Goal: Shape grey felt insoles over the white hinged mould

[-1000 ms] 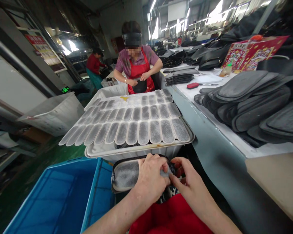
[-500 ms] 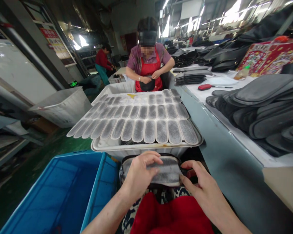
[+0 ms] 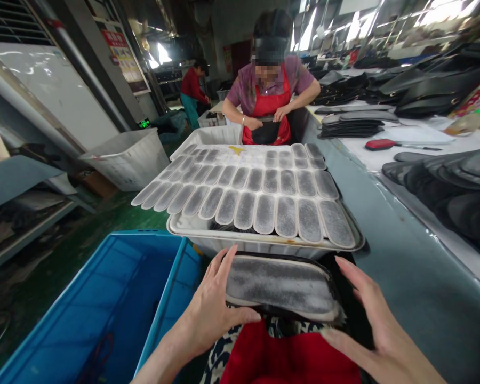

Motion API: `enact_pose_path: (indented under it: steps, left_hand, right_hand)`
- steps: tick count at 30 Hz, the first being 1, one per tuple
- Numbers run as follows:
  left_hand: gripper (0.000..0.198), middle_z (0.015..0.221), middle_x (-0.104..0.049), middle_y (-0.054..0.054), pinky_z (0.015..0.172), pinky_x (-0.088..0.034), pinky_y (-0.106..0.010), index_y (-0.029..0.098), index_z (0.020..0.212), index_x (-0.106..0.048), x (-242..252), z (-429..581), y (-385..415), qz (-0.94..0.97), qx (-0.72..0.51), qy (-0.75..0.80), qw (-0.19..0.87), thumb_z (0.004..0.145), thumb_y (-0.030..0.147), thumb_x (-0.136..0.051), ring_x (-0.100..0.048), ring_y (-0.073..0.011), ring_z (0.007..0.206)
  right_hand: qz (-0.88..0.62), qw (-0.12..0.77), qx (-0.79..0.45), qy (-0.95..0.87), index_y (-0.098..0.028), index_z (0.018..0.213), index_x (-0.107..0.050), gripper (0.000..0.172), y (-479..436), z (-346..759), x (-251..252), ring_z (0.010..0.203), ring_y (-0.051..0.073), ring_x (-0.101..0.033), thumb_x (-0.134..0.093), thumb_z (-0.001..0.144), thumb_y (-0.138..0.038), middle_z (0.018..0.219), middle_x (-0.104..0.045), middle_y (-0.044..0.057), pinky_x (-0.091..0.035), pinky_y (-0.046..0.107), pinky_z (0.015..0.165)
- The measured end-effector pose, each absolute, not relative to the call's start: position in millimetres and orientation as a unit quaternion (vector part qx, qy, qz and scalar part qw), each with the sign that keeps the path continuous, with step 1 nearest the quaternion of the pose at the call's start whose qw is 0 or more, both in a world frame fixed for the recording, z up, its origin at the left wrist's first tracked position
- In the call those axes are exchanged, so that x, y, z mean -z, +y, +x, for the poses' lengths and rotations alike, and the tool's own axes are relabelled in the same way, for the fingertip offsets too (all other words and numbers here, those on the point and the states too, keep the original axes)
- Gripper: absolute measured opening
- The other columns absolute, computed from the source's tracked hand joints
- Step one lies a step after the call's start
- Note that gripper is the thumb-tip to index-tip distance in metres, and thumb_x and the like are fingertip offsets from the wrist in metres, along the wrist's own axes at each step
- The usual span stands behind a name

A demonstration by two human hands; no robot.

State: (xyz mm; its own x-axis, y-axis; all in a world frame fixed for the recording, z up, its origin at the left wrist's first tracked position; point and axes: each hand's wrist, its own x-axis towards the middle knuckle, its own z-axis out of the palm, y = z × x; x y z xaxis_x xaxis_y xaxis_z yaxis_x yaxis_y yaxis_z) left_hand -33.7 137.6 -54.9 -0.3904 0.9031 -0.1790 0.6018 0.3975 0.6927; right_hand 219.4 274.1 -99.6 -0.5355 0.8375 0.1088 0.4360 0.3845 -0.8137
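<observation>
On my lap lies a black bag [image 3: 340, 314], its long rounded base covered by a grey, white-smeared oval panel [image 3: 280, 282] with a pale rim. My left hand [image 3: 210, 298] spans the left end of the bag, fingers over the far edge and thumb along the near edge. Just off the right end is my right hand [image 3: 372, 320], thumb and fingers spread wide with nothing between them. In front of me stands a white tub [image 3: 232, 244], topped by rows of similar oval panels [image 3: 264, 213] with whitish rims.
An open blue crate [image 3: 168, 282] sits at my left. Along the right runs a grey-blue table [image 3: 400, 240] with stacked black pieces [image 3: 456, 186] and a red-handled tool [image 3: 380, 144]. Across the tub a co-worker [image 3: 270, 90] in a red apron handles a dark piece.
My right hand has opened and come off the bag's right end. My left hand has moved from above the panel to the left end. The view has swung leftward.
</observation>
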Motion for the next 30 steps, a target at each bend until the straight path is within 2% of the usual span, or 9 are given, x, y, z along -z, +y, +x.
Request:
enact_pose_path:
  steps: [2, 4, 10, 14, 16, 21, 25, 30]
  left_hand:
    - [0.113, 0.157, -0.023, -0.009, 0.12, -0.02, -0.038, 0.022, 0.152, -0.016, 60, -30, 136, 0.446, -0.319, 0.785, 0.289, 0.062, 0.023, -0.084, -0.021, -0.0241, 0.145]
    - [0.115, 0.156, -0.026, -0.008, 0.12, -0.022, -0.037, 0.024, 0.152, -0.012, 65, -28, 134, 0.413, -0.358, 0.782, 0.301, 0.062, 0.021, -0.083, -0.026, -0.0236, 0.143]
    - [0.113, 0.153, -0.032, -0.009, 0.119, -0.024, -0.041, 0.025, 0.152, -0.007, 82, -19, 129, 0.339, -0.504, 0.728, 0.318, 0.068, 0.034, -0.082, -0.031, -0.0264, 0.141]
    - [0.116, 0.149, -0.036, -0.01, 0.109, -0.041, -0.042, 0.032, 0.151, -0.009, 93, -1, 133, 0.205, -0.618, 0.69, 0.316, 0.063, 0.037, -0.085, -0.045, -0.0296, 0.132]
    - [0.116, 0.15, -0.034, -0.009, 0.104, -0.046, -0.041, 0.035, 0.15, -0.01, 98, 8, 135, 0.163, -0.651, 0.675, 0.308, 0.062, 0.037, -0.085, -0.048, -0.03, 0.13]
    - [0.12, 0.149, -0.037, -0.009, 0.105, -0.045, -0.045, 0.039, 0.15, -0.007, 107, 20, 138, 0.111, -0.659, 0.679, 0.305, 0.06, 0.035, -0.087, -0.051, -0.0312, 0.128]
    - [0.113, 0.143, -0.047, -0.01, 0.101, -0.049, -0.047, 0.036, 0.149, -0.015, 107, 22, 142, 0.081, -0.65, 0.69, 0.31, 0.061, 0.033, -0.087, -0.057, -0.0316, 0.122]
    - [0.105, 0.137, -0.053, -0.007, 0.099, -0.051, -0.045, 0.036, 0.146, -0.022, 103, 21, 146, 0.071, -0.656, 0.683, 0.314, 0.063, 0.033, -0.086, -0.059, -0.0302, 0.119]
  right_hand:
    - [-0.426, 0.264, -0.378, -0.778, -0.031, 0.152, -0.018, 0.1, 262, 208, 107, 0.135, 0.038, -0.037, -0.071, 0.07, -0.055, 0.152, -0.031, 0.01, -0.035, 0.054, 0.109]
    - [-0.456, 0.285, -0.404, -0.74, -0.03, 0.153, -0.014, 0.103, 252, 197, 112, 0.132, 0.037, -0.042, -0.07, 0.071, -0.055, 0.151, -0.032, 0.012, -0.043, 0.051, 0.104]
    - [-0.506, 0.331, -0.471, -0.642, -0.027, 0.154, -0.012, 0.112, 243, 176, 110, 0.128, 0.037, -0.045, -0.075, 0.066, -0.055, 0.148, -0.036, 0.015, -0.047, 0.048, 0.097]
    - [-0.539, 0.365, -0.484, -0.584, -0.026, 0.154, -0.012, 0.122, 236, 172, 114, 0.125, 0.036, -0.049, -0.08, 0.057, -0.056, 0.145, -0.041, 0.013, -0.043, 0.048, 0.102]
    - [-0.569, 0.355, -0.484, -0.562, -0.027, 0.153, -0.016, 0.12, 230, 171, 120, 0.121, 0.033, -0.053, -0.081, 0.057, -0.055, 0.142, -0.046, 0.011, -0.042, 0.047, 0.104]
    - [-0.605, 0.339, -0.5, -0.519, -0.027, 0.151, -0.022, 0.117, 219, 163, 127, 0.117, 0.034, -0.057, -0.082, 0.055, -0.053, 0.127, -0.062, 0.008, -0.044, 0.049, 0.102]
    - [-0.6, 0.362, -0.528, -0.48, -0.031, 0.146, -0.029, 0.109, 218, 154, 118, 0.119, 0.034, -0.056, -0.082, 0.055, -0.054, 0.13, -0.059, 0.008, -0.038, 0.052, 0.107]
    - [-0.574, 0.396, -0.577, -0.425, -0.031, 0.14, -0.035, 0.096, 217, 148, 110, 0.119, 0.034, -0.056, -0.082, 0.059, -0.053, 0.132, -0.058, 0.008, -0.04, 0.051, 0.105]
